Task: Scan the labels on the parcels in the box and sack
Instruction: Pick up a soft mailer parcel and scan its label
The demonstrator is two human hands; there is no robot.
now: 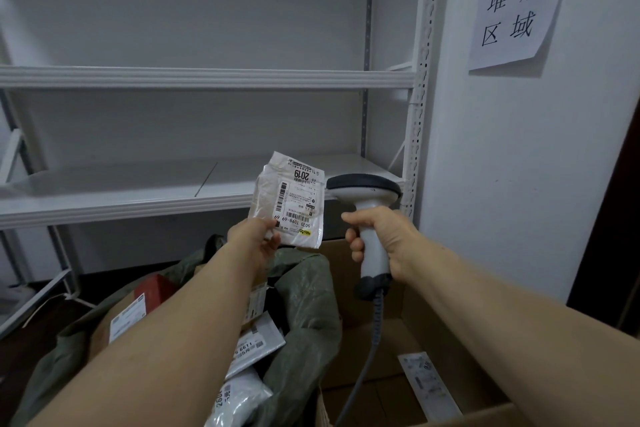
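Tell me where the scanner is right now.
Right of centre in the head view: the right hand grips the scanner upright above the cardboard box, its head beside the parcel the left hand holds.

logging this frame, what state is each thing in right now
left hand, pinching the small parcel by its lower corner
small parcel, held up, label facing the camera
right hand, gripping the scanner handle
scanner, raised, head beside the parcel
sack, open, parcels inside
box, open, a flat parcel inside
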